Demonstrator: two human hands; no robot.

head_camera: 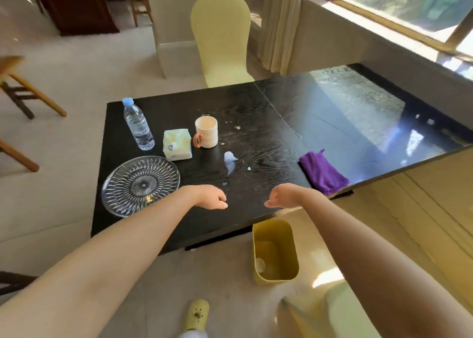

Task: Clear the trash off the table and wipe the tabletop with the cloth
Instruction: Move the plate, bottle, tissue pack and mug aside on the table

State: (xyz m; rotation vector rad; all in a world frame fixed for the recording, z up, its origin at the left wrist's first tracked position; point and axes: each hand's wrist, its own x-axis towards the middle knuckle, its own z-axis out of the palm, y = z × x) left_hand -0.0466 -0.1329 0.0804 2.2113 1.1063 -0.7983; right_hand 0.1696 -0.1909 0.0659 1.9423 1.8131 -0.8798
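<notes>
A folded purple cloth (323, 172) lies untouched at the near right edge of the dark bench (256, 102), one corner reaching the rim. Left of it, toward the middle of the benchtop, a crumpled white scrap of tissue (229, 157) sits amid a pale wet smear, with smaller white crumbs (237, 127) scattered beyond it near the far side.

Both of the person's bare hands hover over the near edge of the bench, palms turned inward and facing each other, well apart. The left hand (213, 197) has its fingers curled loosely downward, its grip slack and holding nothing; the right hand (280, 197) mirrors it, fingers bent and grip likewise empty, just left of the cloth.

A pale mug with an orange handle (206, 132) stands upright behind the tissue scrap. Just beside it on the left is a soft pack of tissues (177, 144), and further left a clear water bottle with a blue cap (138, 124), upright. A cut-glass plate (140, 185) rests at the near left corner, close to the left forearm.

On the floor below the bench's near edge stands a yellow waste bin (275, 252), open, with pale rubbish at its bottom. A chair in a yellow cover (222, 38) is pushed up to the far side, and sunlight from the window (409, 2) glares off the right half of the benchtop. A yellow shoe (196, 314) shows at the bottom of the view.
</notes>
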